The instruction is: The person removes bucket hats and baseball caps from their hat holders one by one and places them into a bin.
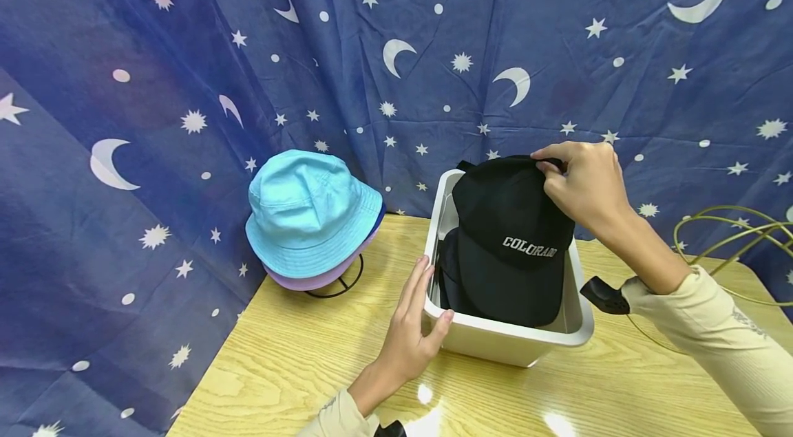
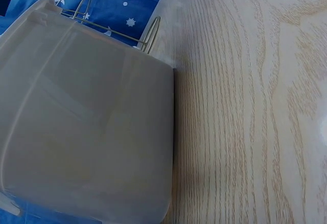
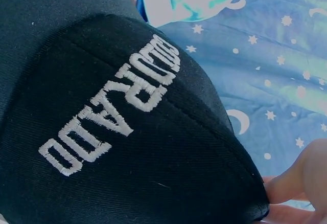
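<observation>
Most of a dark item (image 1: 449, 270) is hidden by the black, white-lettered COLORADO baseball cap (image 1: 511, 237) in the white bin (image 1: 489, 339); right hand (image 1: 587, 182) pinches the crown at one o'clock, left hand (image 1: 407, 344), straight-fingered, touches the bin at eight.

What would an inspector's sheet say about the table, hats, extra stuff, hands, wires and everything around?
Surface: wood-grained table, glare in front.
Job's things: black COLORADO cap at white bin's opening; dark item inside.
Clutter: light-blue bucket hat above purple hat, left.
Grippers: right hand pinches the cap; left hand touches the bin.
Cables: nothing certain; gold wire loops may be a frame.
Surroundings: blue cloth with moons and stars.
</observation>
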Motion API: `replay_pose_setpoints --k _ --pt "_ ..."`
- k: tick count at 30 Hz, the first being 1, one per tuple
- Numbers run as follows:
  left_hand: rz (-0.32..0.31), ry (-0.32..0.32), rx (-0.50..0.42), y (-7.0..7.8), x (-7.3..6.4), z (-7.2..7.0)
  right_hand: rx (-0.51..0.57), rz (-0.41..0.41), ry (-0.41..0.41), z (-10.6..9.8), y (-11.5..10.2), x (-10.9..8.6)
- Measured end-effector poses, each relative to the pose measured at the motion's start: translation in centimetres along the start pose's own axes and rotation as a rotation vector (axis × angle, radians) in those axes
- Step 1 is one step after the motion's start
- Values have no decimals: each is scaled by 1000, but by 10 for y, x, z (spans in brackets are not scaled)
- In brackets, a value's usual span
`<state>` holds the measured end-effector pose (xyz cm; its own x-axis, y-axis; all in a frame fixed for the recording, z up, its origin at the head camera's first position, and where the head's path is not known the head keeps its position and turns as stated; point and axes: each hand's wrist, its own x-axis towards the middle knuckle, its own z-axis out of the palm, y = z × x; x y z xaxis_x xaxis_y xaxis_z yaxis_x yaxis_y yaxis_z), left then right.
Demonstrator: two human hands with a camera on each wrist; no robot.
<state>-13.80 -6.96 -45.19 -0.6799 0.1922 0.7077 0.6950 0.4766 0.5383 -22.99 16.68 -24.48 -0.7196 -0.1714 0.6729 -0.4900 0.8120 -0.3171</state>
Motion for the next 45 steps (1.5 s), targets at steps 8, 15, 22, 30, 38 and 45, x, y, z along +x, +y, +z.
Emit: replay_pose_setpoints --k 8,15,22,30,38,45 --pt "2 9 5 -1 -1 1 -9 10 -39 14 2 -3" --pt "-1 6 2 0 0 0 -26 -12 -97 27 6 -7" --pt "-10 -1 10 1 -2 0 -58 -3 -202 43 13 -10" --pt "-8 -1 11 2 -1 -1 -17 -43 -395 61 22 -13" --pt "-21 -14 6 2 -4 1 59 -93 -622 78 35 -21" --pt "-27 -16 11 3 -2 -2 19 -111 -717 81 33 -23"
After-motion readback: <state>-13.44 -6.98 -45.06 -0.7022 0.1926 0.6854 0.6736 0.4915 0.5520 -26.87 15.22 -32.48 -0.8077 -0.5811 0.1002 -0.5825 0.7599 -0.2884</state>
